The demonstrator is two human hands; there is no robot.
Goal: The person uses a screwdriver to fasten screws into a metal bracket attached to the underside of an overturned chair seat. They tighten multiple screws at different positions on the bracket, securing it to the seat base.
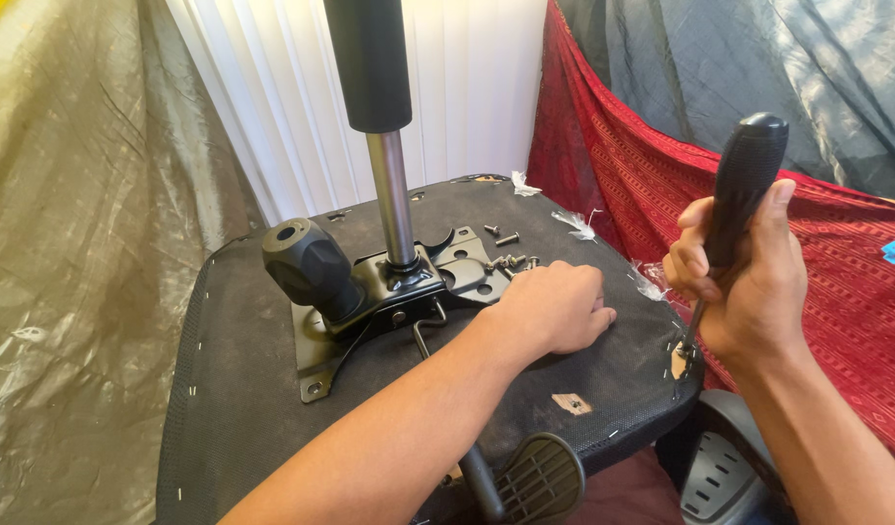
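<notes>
Screwdriver [744, 185] clenched in our right hand [749, 292], tip at the seat edge [683, 362], left hand [550, 306] flat w/ nothing held, steadying the upturned chair seat [243, 389].

Head view, close, downward over hands [652, 301]

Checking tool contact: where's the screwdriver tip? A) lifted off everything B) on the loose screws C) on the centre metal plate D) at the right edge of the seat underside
D: the right hand holds the screwdriver upright, tip down at the seat underside right edge.
</notes>
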